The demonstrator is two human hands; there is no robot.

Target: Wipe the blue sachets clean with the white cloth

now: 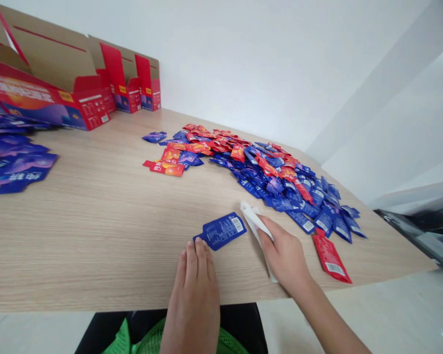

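Flat, blue, necked pouch [226, 231] touches the left hand [196, 287], fingers together; the right hand [285, 254] pinches creased white tissue [251, 220].

The left hand [196, 282] laid its fingers [192, 260] on the narrow end of a blue pouch [224, 231]; the right hand [284, 253] gripped a folded white sheet [250, 219]; red and blue pouches [258, 178] lay heaped on the counter [114, 241] beyond.

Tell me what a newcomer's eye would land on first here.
Probably the large heap of red and blue pouches, spread across the table from back centre to the right. Next, perhaps, the open printed boxes at the back left. Near the front edge, the left hand touches a lone blue pouch, while the right hand grips a white cloth.
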